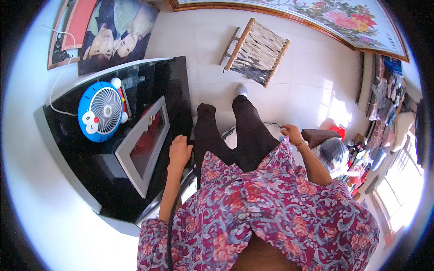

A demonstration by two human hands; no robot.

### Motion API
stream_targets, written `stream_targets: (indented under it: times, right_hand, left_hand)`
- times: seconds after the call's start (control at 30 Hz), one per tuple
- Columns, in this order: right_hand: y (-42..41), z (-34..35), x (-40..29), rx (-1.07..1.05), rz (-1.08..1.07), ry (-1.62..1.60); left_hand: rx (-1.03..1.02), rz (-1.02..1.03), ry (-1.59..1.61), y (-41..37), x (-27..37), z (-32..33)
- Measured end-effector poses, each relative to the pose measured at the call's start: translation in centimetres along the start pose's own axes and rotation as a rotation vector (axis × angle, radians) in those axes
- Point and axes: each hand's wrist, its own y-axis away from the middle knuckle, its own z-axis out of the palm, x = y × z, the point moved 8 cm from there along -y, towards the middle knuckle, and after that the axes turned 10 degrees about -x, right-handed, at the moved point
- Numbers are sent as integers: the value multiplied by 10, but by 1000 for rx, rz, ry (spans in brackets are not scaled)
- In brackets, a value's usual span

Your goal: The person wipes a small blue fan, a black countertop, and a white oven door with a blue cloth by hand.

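My left hand (179,151) is beside the front edge of a glossy black cabinet top (178,88), fingers close together; whether it touches the edge is unclear. Its palm is hidden. At my other side, my right hand (292,134) wears a beaded bracelet (301,144) and hangs by my thigh with its fingers bent. A dark cable (272,124) runs behind my legs up to its fingertips, and I cannot tell whether they grip it. On the cabinet stand a blue cartoon-faced fan (106,110) and a white-framed picture (142,147), tilted.
A folding stool with a woven seat (259,49) stands on the tiled floor ahead. A large framed flower picture (346,23) spans the far wall. At right are a brown box (320,134), a plastic-covered round thing (334,152) and hanging clothes (386,98). A white cord (54,79) reaches the cabinet.
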Motion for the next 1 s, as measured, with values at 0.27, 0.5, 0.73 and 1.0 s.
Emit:
stream_targets:
  times: [0.27,0.5,0.73,1.0]
  right_hand:
    - [45,-69,-13,281,77,-157]
    - [33,-78,-189,-2,-373,-987]
    - [45,2,-332,-343,-596,-948]
    - [-25,4,-283,-287,-386,-649]
  left_hand:
    - [-4,226,246,-32,56,-13]
    - [-76,525,958,-57,156,-59]
    - [37,568,1491,-81,171,-73]
    - [-67,184,1238,-102,75,-45]
